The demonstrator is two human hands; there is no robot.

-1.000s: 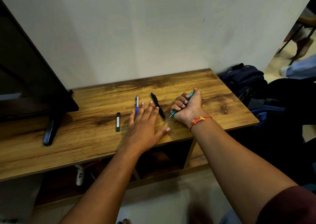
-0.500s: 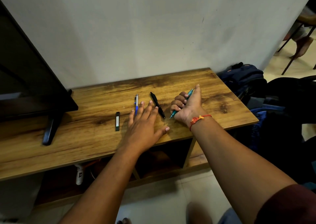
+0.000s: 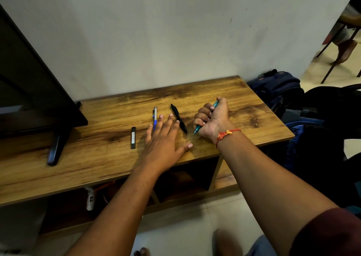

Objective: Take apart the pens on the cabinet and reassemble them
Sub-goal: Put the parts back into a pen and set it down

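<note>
Three pens [image 3: 178,118] sit on the cabinet [image 3: 224,91]: our right hand [image 3: 213,119] fists the teal one [image 3: 197,129], tip toward us. Left of it, our left hand [image 3: 164,138] lies spread flat, nearest the black pen's near tip and covering the blue pen's [image 3: 155,115] lower end.

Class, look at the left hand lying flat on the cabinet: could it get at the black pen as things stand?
Probably yes. The left hand is open and the black pen lies bare just beside its fingertips, with nothing between them.
</note>
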